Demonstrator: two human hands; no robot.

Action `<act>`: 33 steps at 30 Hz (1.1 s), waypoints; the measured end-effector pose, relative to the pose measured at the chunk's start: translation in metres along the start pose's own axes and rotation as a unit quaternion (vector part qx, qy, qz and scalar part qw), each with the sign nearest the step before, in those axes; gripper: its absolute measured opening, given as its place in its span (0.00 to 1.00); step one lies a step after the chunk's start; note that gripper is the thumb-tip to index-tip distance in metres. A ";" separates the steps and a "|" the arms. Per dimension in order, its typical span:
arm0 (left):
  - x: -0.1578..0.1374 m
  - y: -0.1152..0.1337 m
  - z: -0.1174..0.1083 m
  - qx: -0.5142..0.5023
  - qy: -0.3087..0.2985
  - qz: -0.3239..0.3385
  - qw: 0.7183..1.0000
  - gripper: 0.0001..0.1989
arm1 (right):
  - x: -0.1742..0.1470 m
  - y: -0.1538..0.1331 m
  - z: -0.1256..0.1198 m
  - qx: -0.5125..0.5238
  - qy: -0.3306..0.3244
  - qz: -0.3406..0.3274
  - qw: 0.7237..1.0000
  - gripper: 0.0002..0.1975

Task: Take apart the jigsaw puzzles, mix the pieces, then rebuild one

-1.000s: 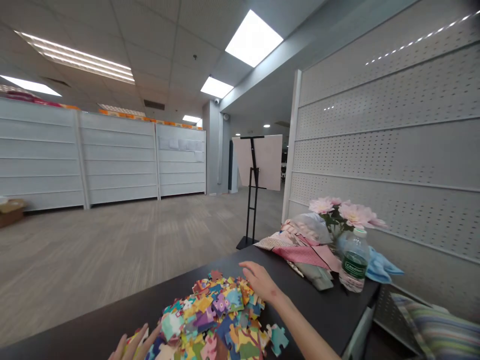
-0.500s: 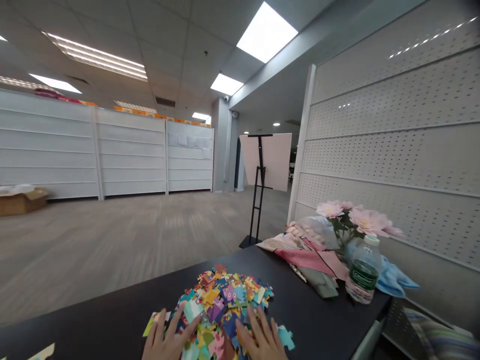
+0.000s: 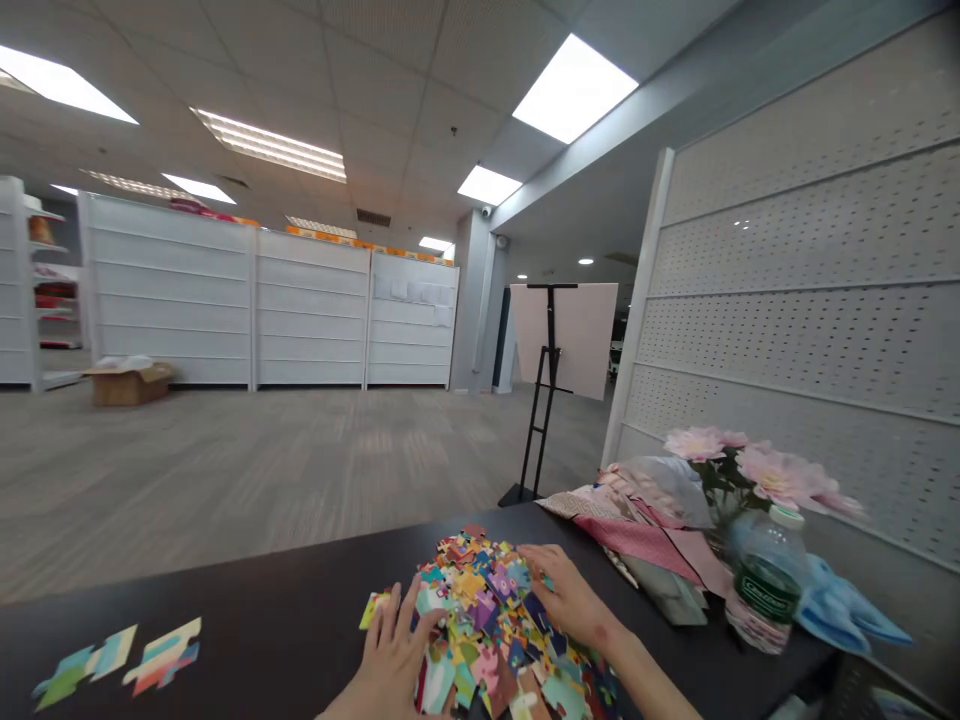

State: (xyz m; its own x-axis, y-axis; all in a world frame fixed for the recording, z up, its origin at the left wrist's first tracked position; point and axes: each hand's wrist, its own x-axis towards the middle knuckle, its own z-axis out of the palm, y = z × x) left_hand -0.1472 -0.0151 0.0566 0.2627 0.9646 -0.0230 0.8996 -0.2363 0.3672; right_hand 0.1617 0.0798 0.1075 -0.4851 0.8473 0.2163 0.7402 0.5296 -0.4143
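A heap of colourful jigsaw puzzle pieces (image 3: pixel 484 610) lies on the black table (image 3: pixel 300 620) between my hands. My left hand (image 3: pixel 394 645) rests at the heap's left edge, its fingers spread and stretched out. Across the heap's right side reaches my right hand (image 3: pixel 559 595), palm down, fingers extended against the pieces and their tips partly hidden. Neither hand grips a piece. A yellow-green piece (image 3: pixel 373 610) sticks out just beyond my left fingers. Further left, apart from the heap, two small groups of pieces lie flat: a blue-green one (image 3: pixel 86 668) and a cream and red one (image 3: pixel 165 655).
At the table's right stand a water bottle (image 3: pixel 769 580) with a green label and pink flowers (image 3: pixel 772 470). Beside them lie folded pink cloths (image 3: pixel 637 530) and a blue cloth (image 3: pixel 847 605). A pegboard panel (image 3: pixel 795 320) rises behind; an easel (image 3: pixel 544 400) stands beyond the table.
My right hand has moved from the heap's near side to its far right side. The view has turned left, bringing the separate puzzle groups into sight. My left hand stays at the heap's left.
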 end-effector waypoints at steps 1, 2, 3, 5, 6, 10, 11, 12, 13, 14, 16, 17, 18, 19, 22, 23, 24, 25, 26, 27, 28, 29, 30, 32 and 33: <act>-0.008 -0.002 -0.005 -0.011 0.011 -0.002 1.000 0.51 | 0.013 0.000 0.002 0.006 -0.019 -0.008 1.000 0.30; -0.016 -0.007 -0.012 -0.022 0.023 -0.012 0.999 0.49 | 0.025 0.001 0.004 0.008 -0.034 -0.010 0.999 0.31; -0.026 -0.015 -0.018 -0.032 0.044 -0.024 0.998 0.46 | 0.033 0.003 0.007 0.008 -0.044 -0.008 0.999 0.32; -0.046 -0.043 -0.034 -0.043 0.105 -0.050 0.992 0.39 | 0.044 0.009 0.009 0.007 -0.054 -0.001 0.999 0.29; -0.057 -0.064 -0.042 -0.045 0.148 -0.055 0.986 0.38 | 0.047 0.013 0.008 0.007 -0.053 0.003 0.999 0.28; -0.104 -0.177 -0.074 -0.030 0.297 -0.105 0.949 0.35 | 0.046 0.033 -0.003 0.011 -0.023 0.029 0.999 0.25; -0.116 -0.207 -0.081 -0.018 0.318 -0.116 0.941 0.35 | 0.046 0.038 -0.007 0.016 -0.013 0.038 0.999 0.24; -0.128 -0.233 -0.087 -0.008 0.331 -0.138 0.933 0.33 | 0.045 0.044 -0.010 0.021 -0.004 0.049 0.999 0.23; -0.140 -0.256 -0.091 -0.001 0.334 -0.166 0.928 0.30 | 0.045 0.049 -0.012 0.027 0.006 0.060 0.998 0.22; -0.151 -0.275 -0.095 -0.001 0.326 -0.188 0.926 0.28 | 0.045 0.054 -0.013 0.034 0.015 0.070 0.997 0.21; -0.168 -0.299 -0.097 -0.009 0.313 -0.218 0.924 0.26 | 0.046 0.062 -0.015 0.048 0.030 0.090 0.994 0.19; -0.173 -0.305 -0.097 -0.013 0.307 -0.227 0.924 0.26 | 0.046 0.065 -0.015 0.055 0.036 0.098 0.993 0.18; -0.176 -0.306 -0.097 -0.016 0.302 -0.230 0.925 0.25 | 0.047 0.067 -0.014 0.062 0.039 0.105 0.992 0.18; -0.176 -0.305 -0.096 -0.015 0.296 -0.230 0.927 0.25 | 0.047 0.068 -0.014 0.069 0.039 0.111 0.991 0.17; -0.166 -0.292 -0.097 0.011 0.271 -0.226 0.936 0.25 | 0.047 0.067 -0.015 0.089 0.038 0.124 0.988 0.17; -0.161 -0.286 -0.099 0.021 0.264 -0.229 0.937 0.25 | 0.047 0.066 -0.016 0.096 0.039 0.127 0.986 0.17; -0.157 -0.282 -0.100 0.027 0.260 -0.232 0.937 0.25 | 0.046 0.064 -0.017 0.103 0.041 0.129 0.985 0.17; -0.152 -0.279 -0.100 0.029 0.258 -0.236 0.937 0.24 | 0.046 0.062 -0.019 0.111 0.044 0.130 0.984 0.17; -0.149 -0.276 -0.100 0.029 0.258 -0.236 0.937 0.23 | 0.045 0.059 -0.021 0.118 0.047 0.132 0.983 0.17; -0.147 -0.275 -0.098 0.030 0.259 -0.232 0.937 0.23 | 0.045 0.055 -0.023 0.126 0.048 0.133 0.982 0.18; -0.145 -0.275 -0.095 0.033 0.257 -0.225 0.939 0.23 | 0.045 0.050 -0.024 0.135 0.047 0.134 0.981 0.18; -0.144 -0.275 -0.092 0.037 0.252 -0.215 0.943 0.23 | 0.045 0.045 -0.026 0.144 0.045 0.135 0.979 0.19; -0.144 -0.275 -0.087 0.040 0.246 -0.202 0.947 0.24 | 0.046 0.038 -0.027 0.154 0.041 0.136 0.978 0.21; -0.144 -0.275 -0.080 0.028 0.234 -0.178 0.956 0.25 | 0.051 0.023 -0.025 0.173 0.036 0.135 0.975 0.25; -0.143 -0.274 -0.077 0.015 0.228 -0.166 0.959 0.25 | 0.055 0.013 -0.022 0.183 0.035 0.131 0.974 0.26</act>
State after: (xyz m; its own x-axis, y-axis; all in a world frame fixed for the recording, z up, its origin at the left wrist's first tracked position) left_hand -0.4583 -0.0796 0.0306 -0.2143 0.9367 0.2767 0.9188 0.0972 0.3827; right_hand 0.1547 0.1341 0.1335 -0.2603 0.9587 0.1150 0.6129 0.2560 -0.7475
